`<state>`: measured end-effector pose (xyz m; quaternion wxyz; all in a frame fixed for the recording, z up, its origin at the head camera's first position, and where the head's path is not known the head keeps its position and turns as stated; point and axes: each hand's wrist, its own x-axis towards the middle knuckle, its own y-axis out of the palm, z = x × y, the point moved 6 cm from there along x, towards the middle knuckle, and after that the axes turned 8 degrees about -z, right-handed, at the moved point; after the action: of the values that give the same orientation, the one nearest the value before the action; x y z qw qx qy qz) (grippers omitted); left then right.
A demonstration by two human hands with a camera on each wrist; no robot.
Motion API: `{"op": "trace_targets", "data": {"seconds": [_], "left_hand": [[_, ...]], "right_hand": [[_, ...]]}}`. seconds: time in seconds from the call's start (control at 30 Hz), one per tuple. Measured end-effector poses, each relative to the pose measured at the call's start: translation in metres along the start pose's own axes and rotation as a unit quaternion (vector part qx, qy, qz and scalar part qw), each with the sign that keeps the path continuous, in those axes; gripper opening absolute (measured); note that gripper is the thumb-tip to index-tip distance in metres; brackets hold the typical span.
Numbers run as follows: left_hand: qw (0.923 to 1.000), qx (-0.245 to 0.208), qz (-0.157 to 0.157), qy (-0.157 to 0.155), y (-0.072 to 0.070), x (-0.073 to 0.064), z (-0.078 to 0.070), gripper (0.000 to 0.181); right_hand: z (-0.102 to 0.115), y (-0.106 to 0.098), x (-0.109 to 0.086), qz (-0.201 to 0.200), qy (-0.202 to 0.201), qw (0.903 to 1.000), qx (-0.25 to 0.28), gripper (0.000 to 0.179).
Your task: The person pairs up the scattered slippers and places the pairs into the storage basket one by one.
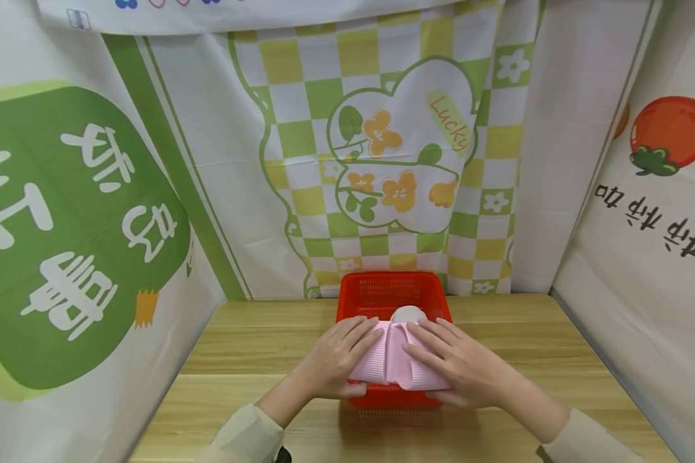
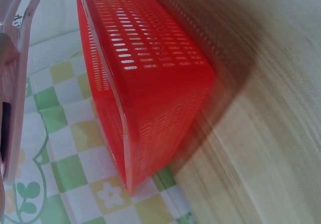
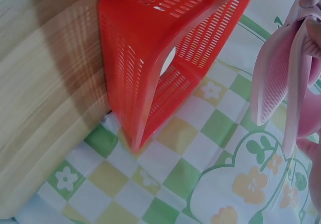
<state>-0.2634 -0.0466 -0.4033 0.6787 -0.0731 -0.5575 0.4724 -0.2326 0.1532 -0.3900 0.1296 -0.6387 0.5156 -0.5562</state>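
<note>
Both hands hold a pair of pink slippers with ribbed surfaces over the red basket in the head view. My left hand (image 1: 337, 359) grips the left slipper (image 1: 372, 364), fingers over its top and thumb below. Around the right slipper (image 1: 419, 378) my right hand (image 1: 462, 361) is curled in the same way. The two slippers lie side by side, close together. In the right wrist view the slippers (image 3: 273, 78) show a textured footbed, with fingers at their edge. A slipper's pale pink edge (image 2: 21, 93) also shows at the left of the left wrist view.
The red perforated plastic basket (image 1: 347, 290) stands on the wood-grain table (image 1: 255, 334). A white rounded object (image 1: 408, 314) shows inside it, partly hidden behind the slippers. Printed cloth (image 1: 318, 83) hangs behind the table, and more cloth walls (image 1: 620, 270) flank both sides.
</note>
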Motion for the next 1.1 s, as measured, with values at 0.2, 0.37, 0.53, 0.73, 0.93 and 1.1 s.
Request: {"op": "trace_targets", "data": {"seconds": [0.2,0.37,0.53,0.73,0.93,1.1], "left_hand": [[0.9997,-0.022,-0.002,0.009,0.0010,-0.0009,0.0001,0.085],[0.9994,-0.032,-0.001,0.013,0.0030,-0.0018,0.0001,0.084],[0.9993,-0.037,0.001,0.011,0.0052,-0.0026,0.0008,0.084],[0.9994,-0.034,0.005,0.011,0.0051,-0.0029,0.0005,0.086],[0.9996,-0.025,0.006,0.010,0.0037,-0.0024,-0.0005,0.086],[0.9997,-0.020,0.006,0.010,0.0030,-0.0021,-0.0013,0.084]], "right_hand": [[0.0015,-0.0008,-0.0018,0.002,-0.011,0.9998,0.017,0.071],[0.0027,0.0000,-0.0022,0.000,-0.016,0.9997,0.019,0.069],[0.0032,0.0014,-0.0020,-0.001,-0.017,0.9997,0.014,0.078],[0.0045,0.0018,-0.0017,-0.001,-0.020,0.9998,0.006,0.073],[0.0075,0.0012,0.0003,-0.005,-0.024,0.9997,-0.001,0.087],[0.0086,0.0024,0.0014,-0.005,-0.027,0.9996,-0.002,0.086]]}}
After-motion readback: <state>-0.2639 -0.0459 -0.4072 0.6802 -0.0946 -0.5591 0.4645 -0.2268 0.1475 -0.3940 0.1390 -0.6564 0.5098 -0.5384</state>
